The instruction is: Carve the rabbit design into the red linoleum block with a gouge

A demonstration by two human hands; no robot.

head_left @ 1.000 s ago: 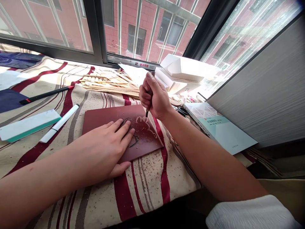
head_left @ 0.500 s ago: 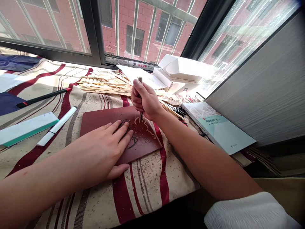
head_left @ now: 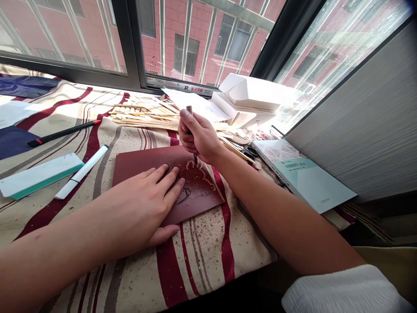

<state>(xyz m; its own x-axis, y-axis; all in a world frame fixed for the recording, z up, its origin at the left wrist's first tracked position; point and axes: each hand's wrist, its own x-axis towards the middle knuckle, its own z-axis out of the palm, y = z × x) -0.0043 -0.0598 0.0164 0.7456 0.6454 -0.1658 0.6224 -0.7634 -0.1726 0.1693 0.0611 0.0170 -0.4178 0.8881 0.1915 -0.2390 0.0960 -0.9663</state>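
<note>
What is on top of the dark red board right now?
The left hand lies flat on the board, the right hand holds a carving tool against it, and pale shavings lie around the cut lines. The left hand hides part of the drawn outline.

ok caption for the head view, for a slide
Right hand holds a carving tool to a red board while the left hand presses it flat on a striped cloth.

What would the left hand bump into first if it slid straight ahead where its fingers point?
Likely the tip of the carving tool gripped in the right hand, just past the left hand on the red-brown board; depth is unclear.
</note>
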